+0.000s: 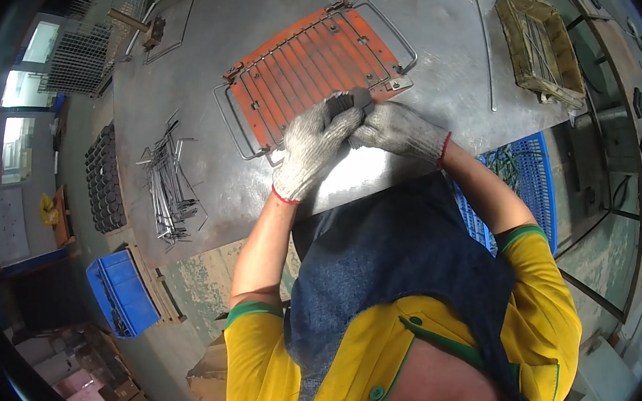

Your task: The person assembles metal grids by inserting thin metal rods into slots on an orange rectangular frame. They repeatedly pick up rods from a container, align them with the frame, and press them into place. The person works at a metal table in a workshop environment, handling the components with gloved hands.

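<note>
My left hand (312, 149), in a white knit work glove with a red cuff, is closed round a dark grey, ridged, rounded object (358, 98). My right hand (401, 131), gloved the same way, meets it from the other side, its fingers closed against the object's near edge. What the object is does not show. Both hands are just over the near edge of an orange-red metal plate (288, 62). On that plate lies a wire rack (316, 55) of parallel rods, with a bent wire loop handle (388, 21) at either end. A small metal block (399, 83) sits at the plate's right corner.
The grey metal table (442, 65) carries a pile of bent wires (168, 186), a hammer (152, 31), a wire frame (177, 28) and a long rod (487, 50). A worn tray (515, 45) stands far right. Blue baskets (545, 180) and a blue bin (114, 277) flank the table.
</note>
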`<control>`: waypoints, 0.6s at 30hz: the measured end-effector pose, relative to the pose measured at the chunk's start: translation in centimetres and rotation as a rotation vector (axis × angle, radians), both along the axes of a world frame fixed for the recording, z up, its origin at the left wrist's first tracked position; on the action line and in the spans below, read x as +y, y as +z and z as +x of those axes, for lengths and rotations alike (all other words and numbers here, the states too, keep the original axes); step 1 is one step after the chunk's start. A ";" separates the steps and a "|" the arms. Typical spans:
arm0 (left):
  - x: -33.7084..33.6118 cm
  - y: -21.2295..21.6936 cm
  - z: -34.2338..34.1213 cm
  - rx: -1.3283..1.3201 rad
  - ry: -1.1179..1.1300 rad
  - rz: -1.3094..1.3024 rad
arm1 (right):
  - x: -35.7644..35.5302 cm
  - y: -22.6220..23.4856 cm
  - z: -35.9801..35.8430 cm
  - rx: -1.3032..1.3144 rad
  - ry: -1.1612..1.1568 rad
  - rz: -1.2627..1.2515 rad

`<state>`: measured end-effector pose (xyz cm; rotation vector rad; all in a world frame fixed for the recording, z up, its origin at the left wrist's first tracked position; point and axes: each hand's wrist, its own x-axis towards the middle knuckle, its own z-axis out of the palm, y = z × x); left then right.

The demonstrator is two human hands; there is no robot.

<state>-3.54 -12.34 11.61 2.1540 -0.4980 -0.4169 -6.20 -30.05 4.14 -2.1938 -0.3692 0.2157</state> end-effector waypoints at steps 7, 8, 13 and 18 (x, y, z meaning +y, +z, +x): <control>1.8 -1.7 -0.8 0.054 -0.006 -0.257 | 1.0 -0.3 -0.2 0.104 -0.027 0.249; 1.9 -1.5 -0.9 0.103 0.001 -0.291 | 1.3 -0.3 -0.5 0.141 -0.075 0.313; 2.7 -3.5 -0.8 0.155 0.012 -0.278 | 1.6 -2.7 0.0 -0.160 0.013 0.308; 2.2 -3.0 -1.7 0.257 0.066 -0.439 | 1.9 -2.1 -0.2 -0.041 0.033 0.290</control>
